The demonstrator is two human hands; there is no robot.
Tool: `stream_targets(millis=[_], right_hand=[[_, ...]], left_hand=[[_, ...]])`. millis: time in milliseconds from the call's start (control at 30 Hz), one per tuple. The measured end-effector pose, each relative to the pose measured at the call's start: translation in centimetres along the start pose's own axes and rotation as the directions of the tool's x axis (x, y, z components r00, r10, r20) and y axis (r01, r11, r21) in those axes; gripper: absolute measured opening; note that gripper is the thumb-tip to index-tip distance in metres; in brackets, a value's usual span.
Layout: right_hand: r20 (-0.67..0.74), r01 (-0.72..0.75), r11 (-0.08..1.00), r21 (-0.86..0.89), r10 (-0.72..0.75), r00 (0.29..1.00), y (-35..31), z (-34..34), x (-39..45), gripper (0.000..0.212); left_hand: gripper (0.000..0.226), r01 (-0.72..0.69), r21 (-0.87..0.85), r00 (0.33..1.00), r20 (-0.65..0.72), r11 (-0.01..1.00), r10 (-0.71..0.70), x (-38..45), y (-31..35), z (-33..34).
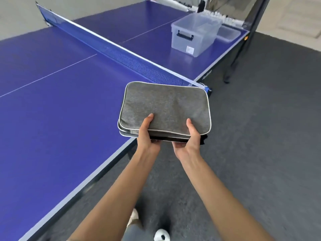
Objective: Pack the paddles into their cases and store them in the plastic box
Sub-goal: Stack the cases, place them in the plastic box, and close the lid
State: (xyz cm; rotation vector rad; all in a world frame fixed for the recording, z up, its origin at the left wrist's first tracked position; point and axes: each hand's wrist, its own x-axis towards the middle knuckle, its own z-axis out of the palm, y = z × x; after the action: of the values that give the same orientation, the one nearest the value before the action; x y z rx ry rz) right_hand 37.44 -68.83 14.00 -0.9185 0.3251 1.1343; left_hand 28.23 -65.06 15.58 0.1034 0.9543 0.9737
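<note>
**Grey cases held over the surface's edge**

The person holds a stack of 2 flat, rectangular paddle cases [165, 108] in the air, just past the near corner of the blue surface [52, 110]. The top case is grey fabric with pale piping round its rim; a darker case shows beneath it. The left hand [147, 133] and right hand [189, 136] each clamp the near edge, thumbs on top, fingers [156, 141] curled underneath. Whether paddles are inside cannot be told.

The net [121, 56] crosses the surface between the cases and the clear plastic box [194, 33], which stands open on the far half. A lid [229, 33] lies just beside it. Dark carpet [260, 119] covers the floor.
</note>
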Motion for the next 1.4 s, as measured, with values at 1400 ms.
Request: stream_targets(millis=[1400], right_hand=[[0.053, -0.056, 0.994, -0.095, 0.061, 0.997, -56.0, 18.7, 53.8, 0.042]], left_hand=[[0.033, -0.034, -0.120, 0.999, -0.017, 0.992, 0.033, 42.7, -19.3, 63.3]])
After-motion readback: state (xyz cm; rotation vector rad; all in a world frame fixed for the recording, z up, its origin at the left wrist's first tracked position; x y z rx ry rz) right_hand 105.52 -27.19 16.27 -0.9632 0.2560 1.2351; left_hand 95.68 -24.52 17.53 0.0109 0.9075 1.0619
